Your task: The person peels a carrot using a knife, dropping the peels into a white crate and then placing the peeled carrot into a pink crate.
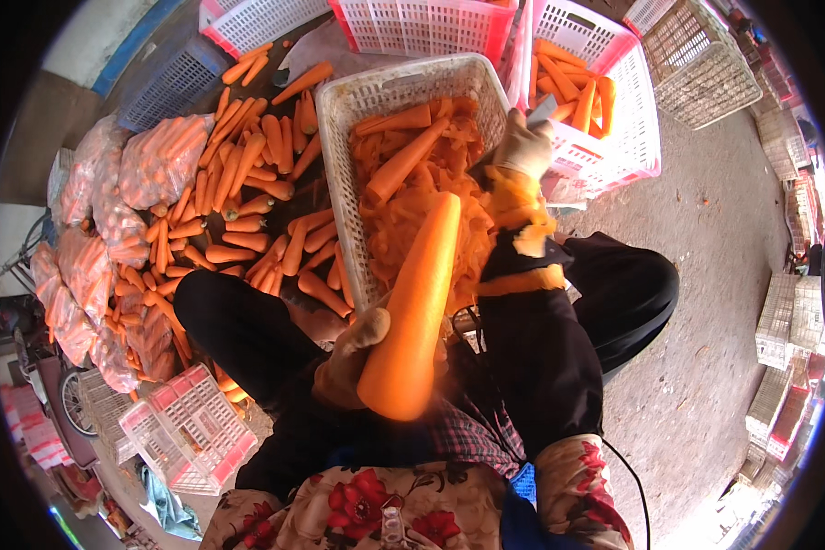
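My left hand (349,359), in a soiled glove, grips the thick end of a large, smooth orange carrot (412,302), which slants up over my lap. My right hand (524,146), also gloved, is closed around a grey hand tool (542,110) that looks like a peeler. Carrot peel clings to that wrist and sleeve. Between my knees stands a white plastic crate (344,227) filled with carrot peelings (457,155). A couple of carrots (407,161) lie on the peelings. The right hand is by this crate's right rim, apart from the held carrot.
Loose carrots (240,165) cover the ground on the left, beside clear bags of carrots (161,158). A pink-and-white crate (612,155) at upper right holds carrots. A blue crate (172,86) and a tipped pink-and-white crate (192,430) stand left. Stacked crates (777,323) line the far right.
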Available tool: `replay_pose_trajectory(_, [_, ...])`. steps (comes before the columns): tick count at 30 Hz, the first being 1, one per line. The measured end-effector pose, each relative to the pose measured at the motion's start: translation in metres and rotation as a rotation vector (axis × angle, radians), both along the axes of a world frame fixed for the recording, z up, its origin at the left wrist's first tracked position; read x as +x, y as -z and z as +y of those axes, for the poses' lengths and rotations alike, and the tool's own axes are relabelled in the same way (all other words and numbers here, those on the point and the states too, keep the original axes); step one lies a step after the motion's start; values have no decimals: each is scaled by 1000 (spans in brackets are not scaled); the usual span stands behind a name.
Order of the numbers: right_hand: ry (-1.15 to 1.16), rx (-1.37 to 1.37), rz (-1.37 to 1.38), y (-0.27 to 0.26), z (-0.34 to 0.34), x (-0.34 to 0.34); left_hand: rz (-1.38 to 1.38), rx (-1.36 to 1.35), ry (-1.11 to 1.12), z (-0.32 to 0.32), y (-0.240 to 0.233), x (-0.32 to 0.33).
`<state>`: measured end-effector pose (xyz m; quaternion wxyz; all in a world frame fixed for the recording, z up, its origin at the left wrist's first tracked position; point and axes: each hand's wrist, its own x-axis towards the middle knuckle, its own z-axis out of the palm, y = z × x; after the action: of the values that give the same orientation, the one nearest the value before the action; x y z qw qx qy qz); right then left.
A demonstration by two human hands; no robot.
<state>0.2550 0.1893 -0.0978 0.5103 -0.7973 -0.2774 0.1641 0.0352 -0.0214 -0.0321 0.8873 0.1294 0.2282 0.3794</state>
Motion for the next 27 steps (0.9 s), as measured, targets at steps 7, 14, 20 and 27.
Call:
replay_pose_trajectory(7, [-257,337,567,-42,-105,-24,-330,-139,12,9,34,-17])
replay_pose_trajectory(14, [-447,128,186,-4,-140,-20,416,262,-21,23,10,-42])
replay_pose_trajectory(20, [-954,-213,-703,-3,-159,-44,1750,879,319,37,23,-72])
replay_pose_trajectory(27, [-1216,-312,-653,18,-172,-83,1876,939,306,26,59,-84])
